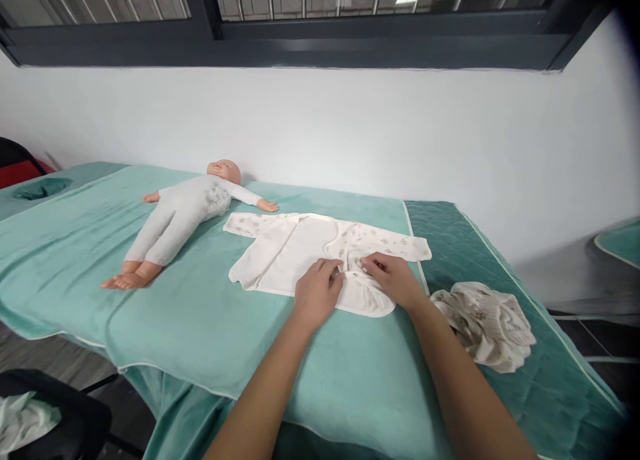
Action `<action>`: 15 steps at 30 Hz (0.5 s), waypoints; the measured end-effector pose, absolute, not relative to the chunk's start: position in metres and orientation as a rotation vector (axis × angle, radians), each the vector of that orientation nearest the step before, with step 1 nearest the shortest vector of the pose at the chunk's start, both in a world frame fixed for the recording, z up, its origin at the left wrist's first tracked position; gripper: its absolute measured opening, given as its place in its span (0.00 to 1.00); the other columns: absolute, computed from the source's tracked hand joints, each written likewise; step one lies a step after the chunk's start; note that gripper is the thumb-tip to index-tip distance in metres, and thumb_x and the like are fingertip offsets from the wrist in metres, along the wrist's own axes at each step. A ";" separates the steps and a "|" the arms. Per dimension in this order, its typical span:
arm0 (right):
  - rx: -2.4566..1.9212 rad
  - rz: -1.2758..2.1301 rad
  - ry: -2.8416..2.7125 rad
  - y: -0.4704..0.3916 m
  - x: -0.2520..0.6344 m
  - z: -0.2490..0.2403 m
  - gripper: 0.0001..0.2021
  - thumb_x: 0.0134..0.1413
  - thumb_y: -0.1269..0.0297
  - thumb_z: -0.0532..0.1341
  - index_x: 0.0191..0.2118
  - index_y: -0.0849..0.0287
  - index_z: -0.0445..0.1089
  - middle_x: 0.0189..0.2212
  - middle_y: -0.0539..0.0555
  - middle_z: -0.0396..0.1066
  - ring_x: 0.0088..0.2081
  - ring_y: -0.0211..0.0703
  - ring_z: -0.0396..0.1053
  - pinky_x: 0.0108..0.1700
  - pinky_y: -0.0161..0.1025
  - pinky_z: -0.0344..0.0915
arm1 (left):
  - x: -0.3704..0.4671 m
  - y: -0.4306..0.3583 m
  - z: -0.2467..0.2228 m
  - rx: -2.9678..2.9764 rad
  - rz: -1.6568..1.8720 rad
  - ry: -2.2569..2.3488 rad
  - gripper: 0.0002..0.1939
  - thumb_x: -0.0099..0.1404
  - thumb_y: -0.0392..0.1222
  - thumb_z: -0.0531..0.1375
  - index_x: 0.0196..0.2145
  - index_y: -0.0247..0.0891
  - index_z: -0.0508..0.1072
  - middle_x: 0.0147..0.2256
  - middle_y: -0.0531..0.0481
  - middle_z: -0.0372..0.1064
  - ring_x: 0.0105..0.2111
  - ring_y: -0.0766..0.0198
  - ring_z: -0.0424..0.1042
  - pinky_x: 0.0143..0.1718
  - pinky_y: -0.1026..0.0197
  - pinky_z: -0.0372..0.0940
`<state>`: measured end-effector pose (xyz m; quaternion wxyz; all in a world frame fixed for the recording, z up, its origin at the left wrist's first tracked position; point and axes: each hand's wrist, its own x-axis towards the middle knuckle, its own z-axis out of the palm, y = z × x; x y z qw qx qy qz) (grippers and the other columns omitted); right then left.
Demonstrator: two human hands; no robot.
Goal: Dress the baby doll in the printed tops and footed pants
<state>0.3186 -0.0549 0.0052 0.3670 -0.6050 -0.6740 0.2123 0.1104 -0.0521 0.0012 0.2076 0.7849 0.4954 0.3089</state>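
A small white patterned garment [280,250] lies spread on the green cover, its left side folded open and its sleeves stretched out to both sides. My left hand [320,287] pinches the cloth near the middle of its right front part. Just to the right, my right hand [393,277] is closed on the same front part, fingertips turned toward my left hand. Whatever small detail lies between the fingertips is too small to make out. A doll [193,203] in a white suit lies on its back to the left, touched by neither hand.
The green cover [200,340] drapes over a bed against a white wall. A crumpled patterned cloth [487,323] lies right of my right forearm. A black chair [60,407] with cloth on it stands at the lower left. A dark-framed window [300,43] is above.
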 end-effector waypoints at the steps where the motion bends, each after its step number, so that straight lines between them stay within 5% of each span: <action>1: -1.527 0.604 -1.771 -0.057 0.315 0.008 0.19 0.61 0.48 0.56 0.28 0.56 0.72 0.23 0.48 0.69 0.28 0.40 0.64 0.32 0.36 0.57 | 0.110 -0.052 0.001 2.180 0.859 1.389 0.14 0.70 0.43 0.54 0.52 0.47 0.70 0.45 0.53 0.72 0.42 0.63 0.72 0.42 0.59 0.64; 9: -1.196 0.935 -1.767 -0.069 0.311 0.021 0.19 0.61 0.49 0.58 0.32 0.57 0.78 0.31 0.52 0.73 0.34 0.40 0.67 0.38 0.36 0.62 | 0.111 -0.050 0.001 2.151 0.857 1.390 0.17 0.72 0.47 0.50 0.53 0.46 0.71 0.51 0.51 0.71 0.48 0.61 0.72 0.47 0.59 0.65; 15: -1.112 1.259 -1.674 -0.071 0.313 0.017 0.20 0.61 0.48 0.57 0.38 0.59 0.79 0.24 0.52 0.73 0.23 0.36 0.62 0.28 0.35 0.60 | 0.111 -0.050 0.000 2.123 0.835 1.404 0.20 0.69 0.51 0.55 0.55 0.46 0.69 0.54 0.51 0.69 0.44 0.62 0.74 0.43 0.59 0.66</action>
